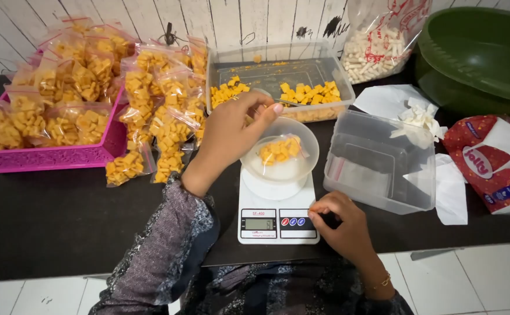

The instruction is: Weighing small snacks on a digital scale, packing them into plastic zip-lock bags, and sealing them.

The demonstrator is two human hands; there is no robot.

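A: From the head camera, what is the left hand [228,131] doing?

B: It reaches over the white bowl [281,153] on the small kitchen scale [276,219], fingers pinched together near the bowl's far rim. They seem to nip something small, but I cannot tell what.

A: And inside the bowl?

B: A clear little bag [279,150] partly filled with orange square snacks, lying open toward the hand.

A: The right hand [339,224]?

B: It rests at the scale's near right corner, fingers curled in narrow, just beside the coloured buttons. Whether it holds anything, I cannot tell.

A: Where do the loose snacks sit?

B: In the clear plastic tub [223,70] behind the scale, two orange heaps on its floor.

A: What else lies about?

B: On the left, a pink basket [51,156] piled with filled snack bags, more bags [161,116] stacked just beside it. On the right, a second clear box [380,163] near the scale, a green basin [482,52] at the far corner, and a red and white packet [491,163]. Everything stands on a black tabletop [62,216].
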